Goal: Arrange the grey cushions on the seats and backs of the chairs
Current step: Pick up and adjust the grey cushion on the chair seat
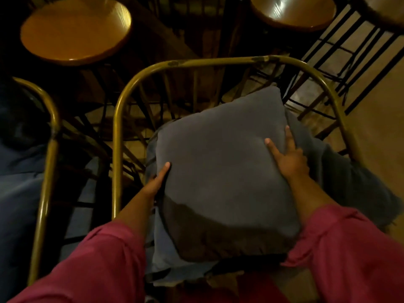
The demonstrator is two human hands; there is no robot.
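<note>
A square grey cushion (220, 171) lies tilted inside the brass-coloured metal frame of a chair (118, 127), on top of a second grey cushion (354, 178) that spreads out to the right. My left hand (156, 182) grips the top cushion's left edge, fingers tucked beneath it. My right hand (286, 154) rests on its right side, with two fingers spread flat on the fabric and the others curled over the edge. Both arms wear red sleeves. The chair's seat is hidden under the cushions.
Another brass chair frame (47, 171) with a bluish cushion (15, 193) stands at the left. Two round wooden tabletops (74, 29) (293, 12) sit beyond, with dark stool legs (341, 68) at the upper right. Tan floor shows to the right.
</note>
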